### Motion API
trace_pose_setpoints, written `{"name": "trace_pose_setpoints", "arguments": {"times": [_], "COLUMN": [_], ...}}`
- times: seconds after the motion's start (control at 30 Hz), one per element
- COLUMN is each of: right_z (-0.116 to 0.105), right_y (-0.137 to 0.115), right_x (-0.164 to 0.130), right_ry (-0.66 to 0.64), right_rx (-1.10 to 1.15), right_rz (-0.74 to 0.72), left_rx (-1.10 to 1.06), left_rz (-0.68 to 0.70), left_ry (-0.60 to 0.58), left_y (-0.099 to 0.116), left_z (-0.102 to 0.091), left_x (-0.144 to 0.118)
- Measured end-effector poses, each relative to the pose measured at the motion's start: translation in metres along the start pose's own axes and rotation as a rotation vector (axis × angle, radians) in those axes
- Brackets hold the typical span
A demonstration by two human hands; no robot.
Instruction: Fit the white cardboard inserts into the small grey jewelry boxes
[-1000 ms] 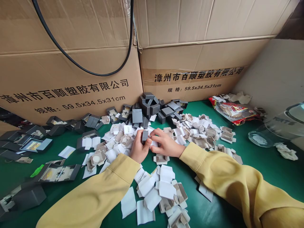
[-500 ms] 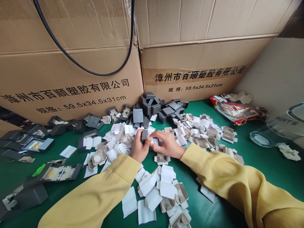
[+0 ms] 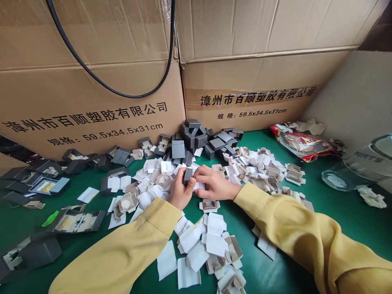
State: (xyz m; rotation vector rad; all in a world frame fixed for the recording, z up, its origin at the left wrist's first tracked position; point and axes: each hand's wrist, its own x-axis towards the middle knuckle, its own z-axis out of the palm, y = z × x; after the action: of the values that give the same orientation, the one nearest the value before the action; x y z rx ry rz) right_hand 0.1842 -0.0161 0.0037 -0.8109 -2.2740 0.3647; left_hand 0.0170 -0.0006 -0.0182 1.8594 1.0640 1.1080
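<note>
My left hand (image 3: 181, 190) is closed round a small dark grey box (image 3: 188, 175), which stands up between thumb and fingers just above the pile. Close on its right is my right hand (image 3: 216, 183), fingers bent toward the box. Something white shows between its thumb and forefinger, but I cannot tell whether it is held or lies behind. Around both hands lie heaped white and grey folded card inserts (image 3: 153, 179), and a single card tray (image 3: 210, 205) rests below my right hand.
Dark grey boxes (image 3: 200, 141) are stacked at the back, and opened ones (image 3: 78, 220) line the left. More inserts (image 3: 254, 167) spread to the right, others (image 3: 199, 245) in front. A red snack bag (image 3: 298, 145) and a clear jug (image 3: 358, 167) stand right. Large cartons (image 3: 92, 106) close off the back.
My right hand's fingers have shifted slightly, with the forefinger lifted a little away from my left thumb. The box stays in my left hand, almost in the same place.
</note>
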Motion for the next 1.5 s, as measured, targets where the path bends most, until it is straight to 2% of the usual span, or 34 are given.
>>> {"name": "trace_pose_setpoints", "arguments": {"times": [0.37,0.67,0.77,1.2,1.33,1.5], "right_z": [-0.002,0.007,0.008,0.007,0.01,0.014], "right_y": [-0.003,-0.003,-0.004,-0.005,-0.009,-0.008], "right_x": [-0.001,-0.004,-0.003,-0.002,-0.005,-0.008], "right_ry": [0.05,0.112,0.09,0.014,0.068,0.126], "right_rx": [0.109,0.065,0.065,-0.031,-0.117,-0.212], "right_rz": [0.044,0.075,0.093,0.037,0.06,0.002], "left_rx": [0.02,0.0,-0.015,-0.017,-0.015,-0.016], "left_rz": [0.022,0.018,0.015,-0.016,-0.012,-0.025], "left_ry": [0.028,0.021,0.019,0.026,0.041,0.066], "left_y": [0.0,0.002,0.003,0.002,0.002,0.004], "left_z": [0.0,-0.001,0.0,0.0,0.0,-0.001], "left_x": [0.0,-0.001,0.0,0.001,0.001,0.002]}}
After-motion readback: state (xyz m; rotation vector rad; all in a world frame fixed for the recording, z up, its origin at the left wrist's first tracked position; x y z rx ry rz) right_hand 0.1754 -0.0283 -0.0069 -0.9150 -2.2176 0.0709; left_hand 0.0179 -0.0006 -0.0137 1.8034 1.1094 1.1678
